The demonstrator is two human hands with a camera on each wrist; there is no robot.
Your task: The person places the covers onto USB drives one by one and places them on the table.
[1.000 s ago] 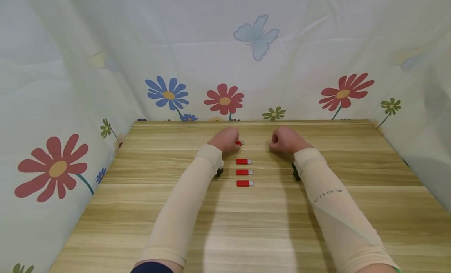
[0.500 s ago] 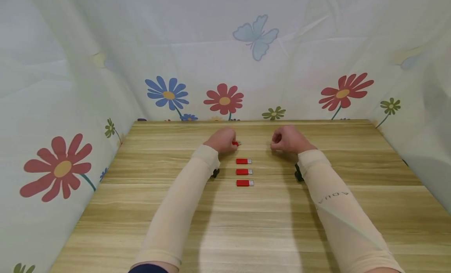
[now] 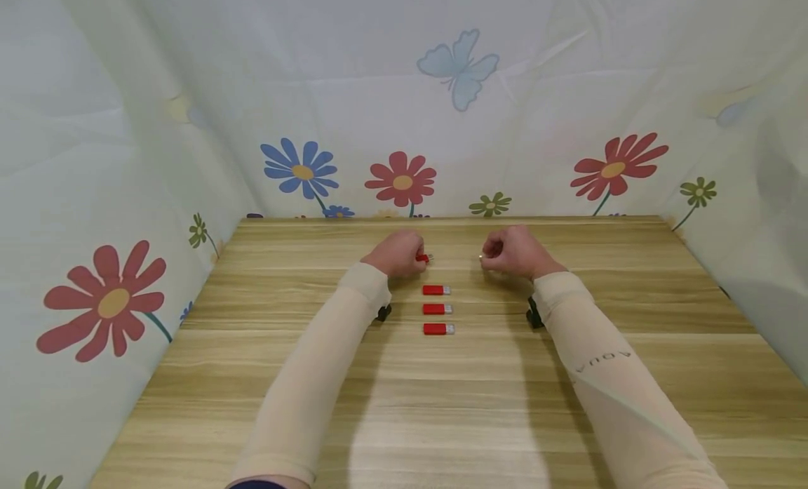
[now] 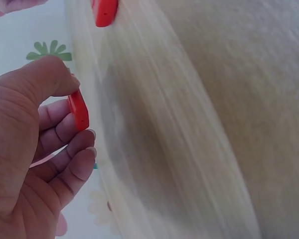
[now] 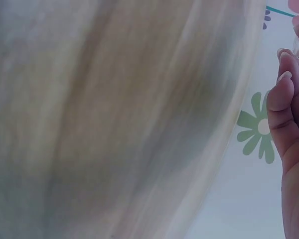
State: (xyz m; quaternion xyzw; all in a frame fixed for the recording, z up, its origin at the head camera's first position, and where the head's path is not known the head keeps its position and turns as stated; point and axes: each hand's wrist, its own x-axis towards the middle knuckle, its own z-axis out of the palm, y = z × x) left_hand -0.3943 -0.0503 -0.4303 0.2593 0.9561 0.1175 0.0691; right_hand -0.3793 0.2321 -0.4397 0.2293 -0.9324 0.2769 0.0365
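My left hand [image 3: 396, 253] pinches a red USB stick [image 3: 423, 258] between thumb and curled fingers, its metal plug pointing right. In the left wrist view the red body of this stick [image 4: 79, 110] shows below the thumb tip. Across a short gap, my right hand [image 3: 514, 250] pinches a small clear plastic piece [image 5: 298, 47], cap-like, partly hidden by the fingertips. Three more red USB sticks lie in a column on the table nearer to me: a far one [image 3: 435, 290], a middle one [image 3: 437, 309] and a near one [image 3: 438, 329], all with plugs toward the right.
The wood-grain table [image 3: 442, 419] reaches back to a white curtain [image 3: 353, 68] printed with flowers and a butterfly. More of this curtain hangs along both sides. Dark wrist devices, such as the right one [image 3: 535, 313], sit under both pale sleeves.
My left hand has shifted slightly left with the red USB stick. My right hand turned a little, and a glint of the clear piece now shows at its fingertips. The three lying sticks stayed put.
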